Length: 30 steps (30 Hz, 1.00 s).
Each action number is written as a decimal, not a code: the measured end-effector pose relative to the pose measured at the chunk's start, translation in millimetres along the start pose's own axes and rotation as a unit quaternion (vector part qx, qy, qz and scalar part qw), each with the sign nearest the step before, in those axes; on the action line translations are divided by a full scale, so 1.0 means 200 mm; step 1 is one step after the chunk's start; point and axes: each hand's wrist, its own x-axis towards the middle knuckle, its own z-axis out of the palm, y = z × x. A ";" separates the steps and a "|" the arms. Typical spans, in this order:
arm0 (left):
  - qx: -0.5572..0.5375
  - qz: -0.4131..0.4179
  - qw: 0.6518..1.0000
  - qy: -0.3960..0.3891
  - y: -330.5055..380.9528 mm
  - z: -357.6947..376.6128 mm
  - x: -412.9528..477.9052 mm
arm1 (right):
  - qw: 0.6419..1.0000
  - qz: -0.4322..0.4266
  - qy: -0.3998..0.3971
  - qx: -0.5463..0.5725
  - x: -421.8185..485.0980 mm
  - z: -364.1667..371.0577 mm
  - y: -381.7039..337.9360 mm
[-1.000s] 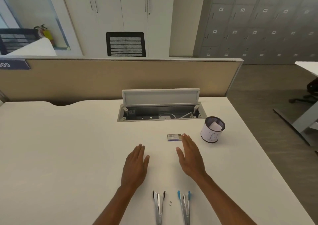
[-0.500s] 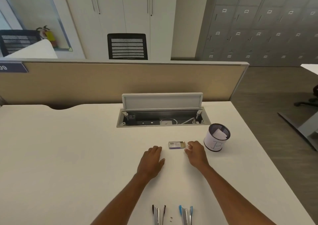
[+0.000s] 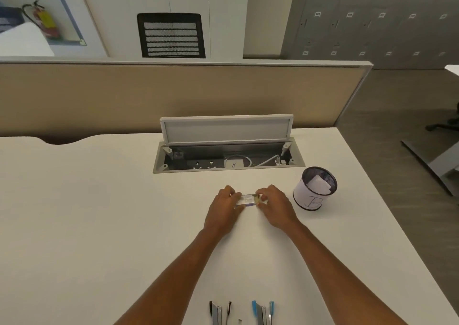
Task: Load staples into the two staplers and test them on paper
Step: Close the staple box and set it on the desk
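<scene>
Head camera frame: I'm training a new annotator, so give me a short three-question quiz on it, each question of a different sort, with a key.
1. True or false: both hands, left hand and right hand, are on the staple box.
2. Multiple choice: where do the black stapler and blue stapler lie? A) inside the cable tray B) at the near edge of the desk, between the forearms C) in the mesh cup
3. Fill in: the mesh cup stands to the ____ of the staple box.

Key: 1 true; 2 B; 3 right.
</scene>
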 end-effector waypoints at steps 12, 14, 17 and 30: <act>-0.048 -0.008 0.999 0.019 -0.01 0.01 0.00 | 0.998 -0.029 -0.038 -0.029 0.03 0.00 -0.06; -0.045 -0.008 0.999 0.019 -0.01 0.01 0.00 | 0.999 -0.015 -0.030 0.007 0.02 0.00 -0.07; -0.042 -0.003 0.999 0.019 -0.01 0.01 0.00 | 0.997 0.015 -0.002 0.079 0.01 -0.01 -0.06; -0.039 -0.003 0.999 0.024 -0.01 0.01 0.00 | 0.958 0.194 0.078 0.196 0.03 0.03 -0.11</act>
